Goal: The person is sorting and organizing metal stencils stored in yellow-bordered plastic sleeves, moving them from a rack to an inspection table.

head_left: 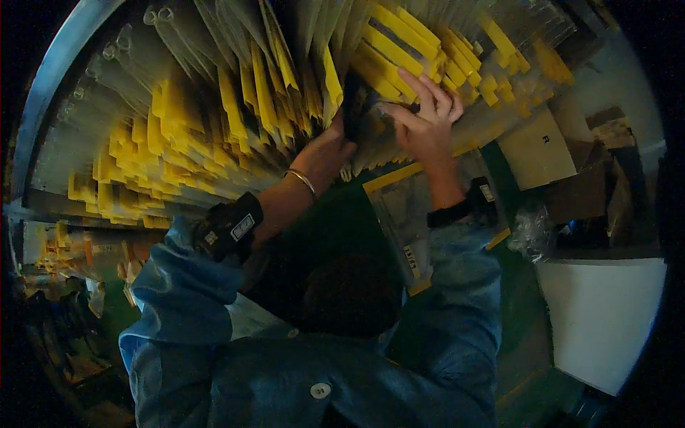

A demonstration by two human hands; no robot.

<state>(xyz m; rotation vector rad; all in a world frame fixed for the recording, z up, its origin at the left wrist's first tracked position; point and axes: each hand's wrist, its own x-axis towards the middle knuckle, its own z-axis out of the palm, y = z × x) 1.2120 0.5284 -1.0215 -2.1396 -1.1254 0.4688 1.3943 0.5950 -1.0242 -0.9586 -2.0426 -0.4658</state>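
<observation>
Upper centre, we see the left hand [326, 153] against yellow-edged sleeves [265, 96], grip indeterminable; right hand [427, 128], fingers parted, at yellow strips [377, 70].

**Left head-worn fisheye looks steeply down the wearer's front**

The view starts at head height and faces down and forward, upright and unmirrored. Nearest is the blue long-sleeved cloth jacket [285, 371], filling the picture around 6 o'clock. The bare left hand [325, 153] lies close before the lens near 12 o'clock, the bare right hand [428, 118] near 1. Beyond them, clear plastic sleeves with yellow edges [178, 121] spread from 9 to 1 o'clock. Coverage is very wide: a pale-blue bar [51, 78] curves along the rim at 10 o'clock, and a flat white panel [606, 314] sits near 4. Black surrounds the rounded field.
</observation>
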